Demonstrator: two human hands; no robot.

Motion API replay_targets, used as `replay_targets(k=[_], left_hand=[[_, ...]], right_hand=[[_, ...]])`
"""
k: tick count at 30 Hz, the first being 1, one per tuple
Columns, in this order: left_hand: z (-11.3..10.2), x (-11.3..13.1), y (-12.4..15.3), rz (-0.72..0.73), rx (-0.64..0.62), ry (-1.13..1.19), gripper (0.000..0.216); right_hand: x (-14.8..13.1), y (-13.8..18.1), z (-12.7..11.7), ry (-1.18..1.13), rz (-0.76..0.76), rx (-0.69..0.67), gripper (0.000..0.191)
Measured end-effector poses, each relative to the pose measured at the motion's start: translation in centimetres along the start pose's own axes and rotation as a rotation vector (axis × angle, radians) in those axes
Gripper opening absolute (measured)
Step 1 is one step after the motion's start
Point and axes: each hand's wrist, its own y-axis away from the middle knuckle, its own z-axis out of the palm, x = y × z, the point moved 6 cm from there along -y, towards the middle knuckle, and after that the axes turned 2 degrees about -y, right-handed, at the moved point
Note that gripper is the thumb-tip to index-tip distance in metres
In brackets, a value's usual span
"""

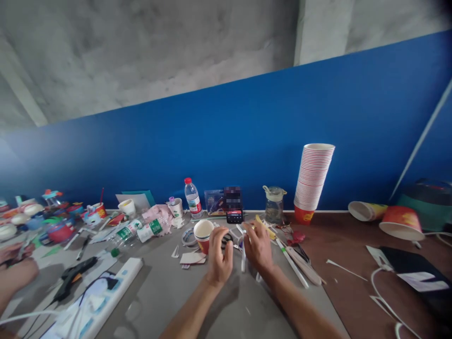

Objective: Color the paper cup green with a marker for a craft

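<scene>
My left hand is above the grey table, fingers curved and thumb apart, with no object visible in its grasp. A red-and-white paper cup stands upright just left of it. Behind its fingertips lies a dark round roll, partly hidden. My right hand hovers a short way to the right, its fingers loosely bent and apart. A white strip lies just beside its fingertips; contact is hard to make out. Beyond both hands a phone leans upright with its screen lit.
A tall stack of paper cups and a lidded glass jar stand by the blue partition. A water bottle is at the back. Leftward lie a glue gun, a power strip and another person's hand.
</scene>
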Motion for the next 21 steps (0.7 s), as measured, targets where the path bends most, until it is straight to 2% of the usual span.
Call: replay_targets(k=[3, 6, 8, 10, 13, 16, 18, 21], left_hand=[[-1.1, 0.2, -2.2, -0.044, 0.017, -0.060, 0.030], [-3.1, 0.5, -5.4, -0.012, -0.028, -0.143, 0.025], [-4.9, -0.4, -7.1, -0.033, -0.076, -0.198, 0.026], [-6.6, -2.2, -7.8, -0.088, -0.151, -0.208, 0.038], [-8.2, -6.3, -6.3, -0.283, -0.246, -0.198, 0.060], [-7.6, -10.0, -3.3, -0.519, -0.281, -0.119, 0.081], [-6.5, -11.0, -1.9, -0.605, -0.227, -0.021, 0.087], [-4.7, -11.1, -1.4, -0.680, -0.133, 0.162, 0.081]], right_hand=[[-2.2, 0.3, 0.3, -0.025, -0.099, -0.039, 0.032], [-3.8, 0.7, 0.4, -0.107, -0.145, -0.071, 0.033], [-4.2, 1.0, 0.4, -0.145, -0.142, -0.083, 0.034], [-4.3, 1.1, 0.3, -0.170, -0.136, -0.089, 0.035], [-4.2, 1.1, 0.3, -0.182, -0.119, -0.094, 0.035], [-4.2, 1.1, 0.4, -0.162, -0.095, -0.105, 0.034], [-4.4, 1.1, 0.4, -0.153, -0.094, -0.127, 0.033], [-4.5, 1.2, 0.4, -0.167, -0.078, -0.172, 0.035]])
